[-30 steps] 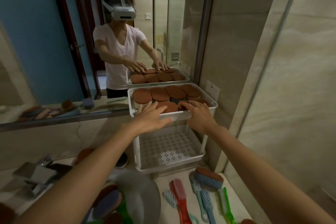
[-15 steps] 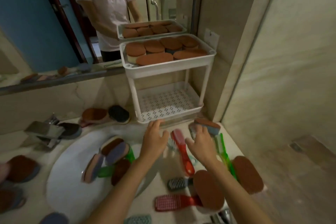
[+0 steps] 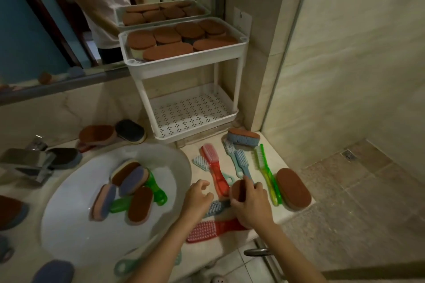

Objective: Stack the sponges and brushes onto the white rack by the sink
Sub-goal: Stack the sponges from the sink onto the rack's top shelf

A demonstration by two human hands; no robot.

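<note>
The white two-tier rack point(image 3: 184, 65) stands against the mirror; its top tray holds several brown-topped sponges point(image 3: 167, 50), its perforated lower shelf point(image 3: 190, 110) is bare. On the counter in front lie several brushes: red point(image 3: 212, 167), blue point(image 3: 241, 163), green point(image 3: 265, 172). My right hand point(image 3: 249, 202) grips a brown sponge point(image 3: 238, 190) near the counter's front. My left hand point(image 3: 197, 197) hovers beside it with loosely curled fingers, holding nothing. A brown sponge point(image 3: 293, 187) lies at the counter's right edge, and a blue one point(image 3: 243, 136) by the rack.
The white sink basin point(image 3: 69, 225) on the left holds several sponges point(image 3: 131, 179) and green brushes point(image 3: 158, 188). A chrome tap point(image 3: 30, 163) sits at far left. More sponges point(image 3: 99, 134) lie behind the basin. A red brush point(image 3: 207, 230) lies below my hands.
My hands came down from the rack's top tray to the counter and drew nearer me. The right hand now grips a brown sponge. The view tilted downward.
</note>
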